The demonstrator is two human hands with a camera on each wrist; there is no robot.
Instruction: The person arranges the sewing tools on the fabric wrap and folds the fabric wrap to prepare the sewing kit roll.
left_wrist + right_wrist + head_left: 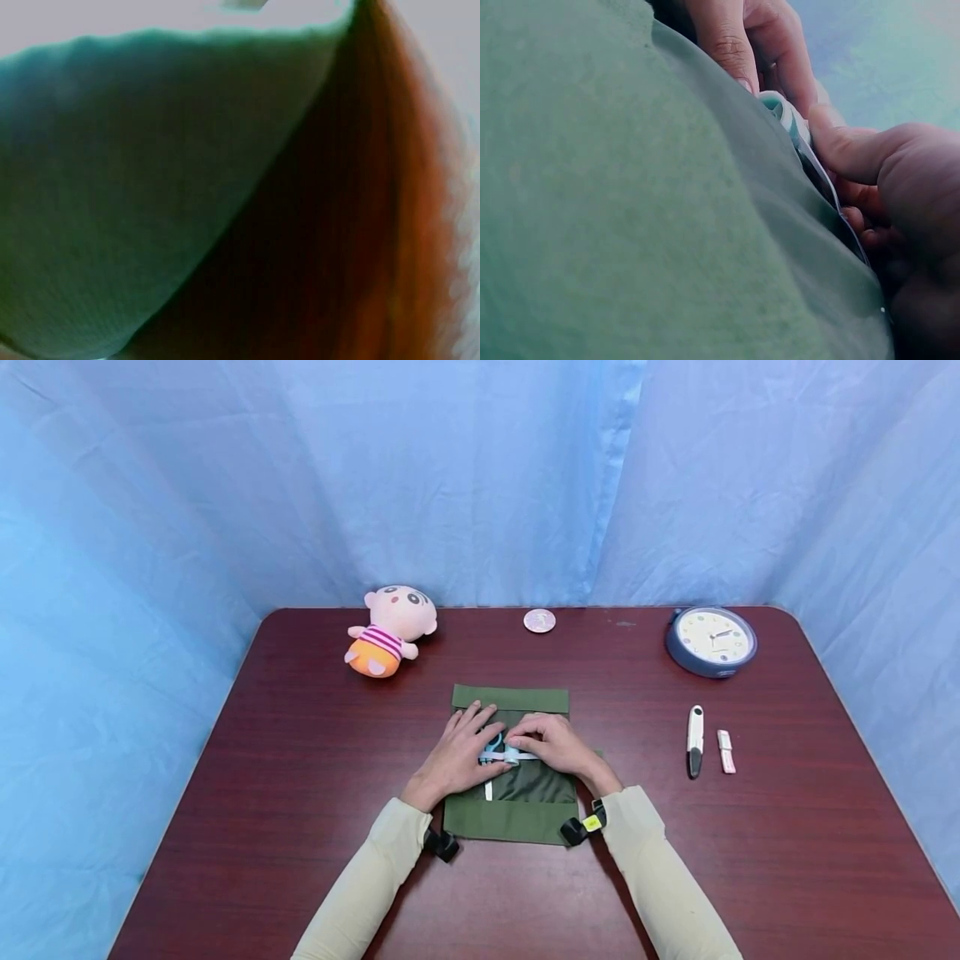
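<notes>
A green fabric case (510,821) lies unfolded on the table, with a white elastic strap (529,757) across its darker inner panel. My left hand (459,758) rests flat on its left part, fingers spread, next to light-blue scissor handles (495,742); a narrow white strip (488,791) shows below. A small light-blue cylinder (512,755) sits at the strap. My right hand (553,743) pinches this cylinder, and in the right wrist view its thumb (847,150) presses on the cylinder's side while the left thumb touches near its end. The left wrist view shows only blurred cloth and skin.
On the dark red table (315,760) sit a plush toy (390,631) at back left and a shiny round disc (539,621) at the back. To the right are a blue alarm clock (712,642), a white-and-black slim tool (695,742) and a small white-and-pink piece (726,752).
</notes>
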